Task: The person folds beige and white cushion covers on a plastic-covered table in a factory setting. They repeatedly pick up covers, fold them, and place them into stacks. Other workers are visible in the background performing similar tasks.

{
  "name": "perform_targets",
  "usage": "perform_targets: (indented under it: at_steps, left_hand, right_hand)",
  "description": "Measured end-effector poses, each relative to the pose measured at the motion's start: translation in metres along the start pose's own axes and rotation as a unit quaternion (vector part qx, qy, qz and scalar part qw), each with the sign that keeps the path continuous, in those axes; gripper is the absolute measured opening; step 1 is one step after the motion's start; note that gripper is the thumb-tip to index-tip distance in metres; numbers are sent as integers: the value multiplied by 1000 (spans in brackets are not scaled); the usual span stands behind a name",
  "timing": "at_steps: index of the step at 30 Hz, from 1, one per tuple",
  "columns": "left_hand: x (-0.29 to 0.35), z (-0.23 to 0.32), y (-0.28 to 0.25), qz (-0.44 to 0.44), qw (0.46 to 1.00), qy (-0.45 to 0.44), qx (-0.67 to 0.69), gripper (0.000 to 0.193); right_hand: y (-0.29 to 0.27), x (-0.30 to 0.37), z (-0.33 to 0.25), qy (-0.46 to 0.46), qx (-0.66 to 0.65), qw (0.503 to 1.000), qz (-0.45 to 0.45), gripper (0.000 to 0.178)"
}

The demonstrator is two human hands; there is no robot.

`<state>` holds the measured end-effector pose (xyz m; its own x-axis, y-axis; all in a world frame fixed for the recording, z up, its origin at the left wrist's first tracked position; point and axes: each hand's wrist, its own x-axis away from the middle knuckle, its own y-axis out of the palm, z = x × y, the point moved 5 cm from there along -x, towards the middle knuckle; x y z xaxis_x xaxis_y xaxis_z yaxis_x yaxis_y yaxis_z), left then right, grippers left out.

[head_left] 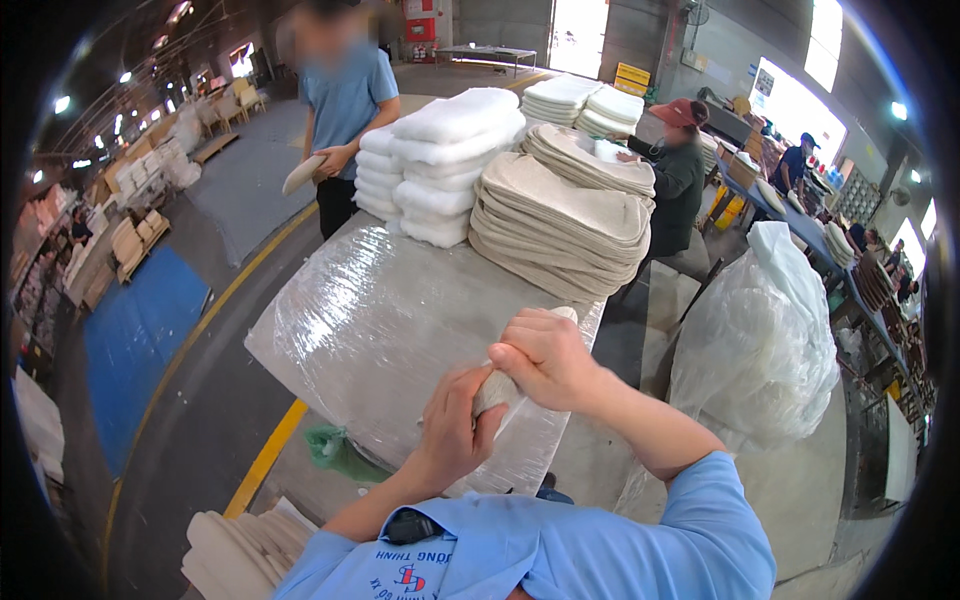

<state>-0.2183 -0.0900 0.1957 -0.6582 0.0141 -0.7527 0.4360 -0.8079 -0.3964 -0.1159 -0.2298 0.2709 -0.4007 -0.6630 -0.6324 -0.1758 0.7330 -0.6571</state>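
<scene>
Both my hands grip a beige fabric cushion (497,392) above the near part of the plastic-covered table (345,330). My left hand (456,425) is closed around its lower left side, fingers on one face and thumb on the other. Higher and to the right, my right hand (548,358) is closed over the cushion's far end, thumb pressed near the left fingertips. The cushion is seen nearly edge-on, and my fingers hide much of it. Beyond my hands lies a stack of beige cushion covers (555,235), beside white fluffy pads (440,165).
A person in blue (350,95) at the far left holds another beige cushion (303,174). Behind the stacks stands a person in a red cap (675,180). A large clear plastic bag (760,340) stands right of the table. Beige pieces (240,550) lie stacked at lower left.
</scene>
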Motion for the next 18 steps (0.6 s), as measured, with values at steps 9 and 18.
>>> perform_targets:
  at_steps: [9,18]
  left_hand:
    - [-13,34,-38,-8,995,8,-102,45]
    - [2,17,-38,-30,997,-58,-27,40]
  right_hand:
    - [-18,31,44,71,-217,972,54,30]
    - [13,34,64,146,-306,941,3,54]
